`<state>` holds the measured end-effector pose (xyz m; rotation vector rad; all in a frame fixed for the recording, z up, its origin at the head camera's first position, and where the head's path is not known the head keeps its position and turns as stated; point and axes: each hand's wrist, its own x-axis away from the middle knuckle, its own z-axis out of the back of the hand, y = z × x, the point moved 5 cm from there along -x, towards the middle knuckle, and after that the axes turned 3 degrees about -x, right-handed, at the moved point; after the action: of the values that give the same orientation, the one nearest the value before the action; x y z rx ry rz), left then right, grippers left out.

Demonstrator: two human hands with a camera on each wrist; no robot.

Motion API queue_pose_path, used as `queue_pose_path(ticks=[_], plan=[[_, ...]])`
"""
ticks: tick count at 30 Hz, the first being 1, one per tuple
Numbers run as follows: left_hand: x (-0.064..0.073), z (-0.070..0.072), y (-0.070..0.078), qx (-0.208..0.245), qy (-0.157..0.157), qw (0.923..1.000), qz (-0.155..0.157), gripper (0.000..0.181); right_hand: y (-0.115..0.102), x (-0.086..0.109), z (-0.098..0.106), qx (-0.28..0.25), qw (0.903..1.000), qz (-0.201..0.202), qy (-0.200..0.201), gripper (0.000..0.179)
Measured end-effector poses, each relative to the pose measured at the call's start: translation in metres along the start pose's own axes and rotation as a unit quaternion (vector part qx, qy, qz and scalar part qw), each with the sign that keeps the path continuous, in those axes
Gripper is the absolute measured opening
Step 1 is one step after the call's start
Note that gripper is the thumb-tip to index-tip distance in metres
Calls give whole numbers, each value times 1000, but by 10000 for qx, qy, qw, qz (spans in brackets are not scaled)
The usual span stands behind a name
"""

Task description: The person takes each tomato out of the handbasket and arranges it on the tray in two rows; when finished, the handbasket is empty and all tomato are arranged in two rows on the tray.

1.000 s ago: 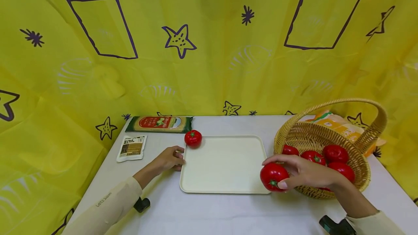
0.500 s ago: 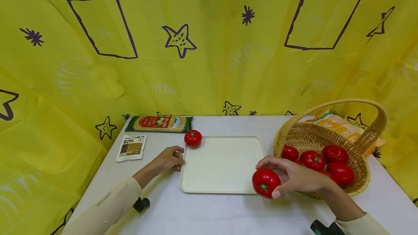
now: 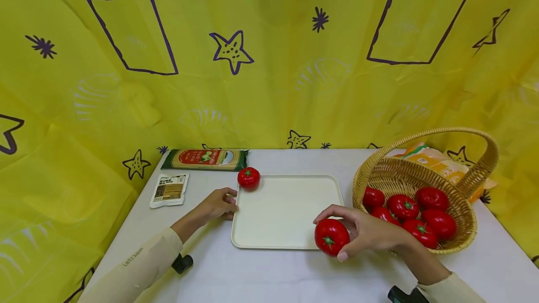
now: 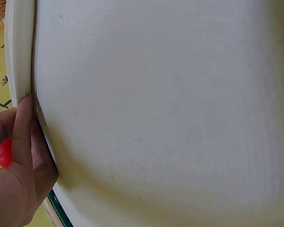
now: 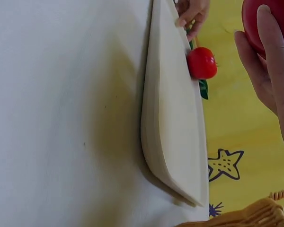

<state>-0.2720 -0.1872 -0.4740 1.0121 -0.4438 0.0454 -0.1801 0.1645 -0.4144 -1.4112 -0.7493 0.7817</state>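
Note:
My right hand [image 3: 370, 232] holds a red tomato [image 3: 331, 237] between thumb and fingers, stem end facing the head camera. The tomato hangs over the near right corner of a cream rectangular tray [image 3: 286, 214]; in the right wrist view, the same tomato [image 5: 274, 19] is partly out of frame. At the tray's left side my left hand [image 3: 219, 203] grips the rim, with fingertips pressed to the edge in the left wrist view. A second tomato [image 3: 249, 179] sits at the tray's far left corner.
A wicker basket [image 3: 467, 228] with a tall handle and several tomatoes stands right of the tray. Behind it lies an orange bag [image 3: 438, 160]. Left of the tray are a green long packet [image 3: 206, 159] and a small white pouch [image 3: 170, 191]. A yellow curtain [image 3: 269, 97] hangs behind.
My right hand has moved left with the tomato, away from the basket and over the tray's near right corner. The left hand has stayed at the tray's edge.

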Motion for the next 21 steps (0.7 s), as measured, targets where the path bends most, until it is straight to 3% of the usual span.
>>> queue_pose_path(ticks=[15, 21], plan=[[-1, 0, -1, 14, 55, 9999, 92, 48, 9, -26, -3, -30, 9999, 41, 146, 59], [-2, 1, -2, 22, 44, 10000, 85, 48, 11, -37, -4, 132, 9998, 77, 162, 69]])
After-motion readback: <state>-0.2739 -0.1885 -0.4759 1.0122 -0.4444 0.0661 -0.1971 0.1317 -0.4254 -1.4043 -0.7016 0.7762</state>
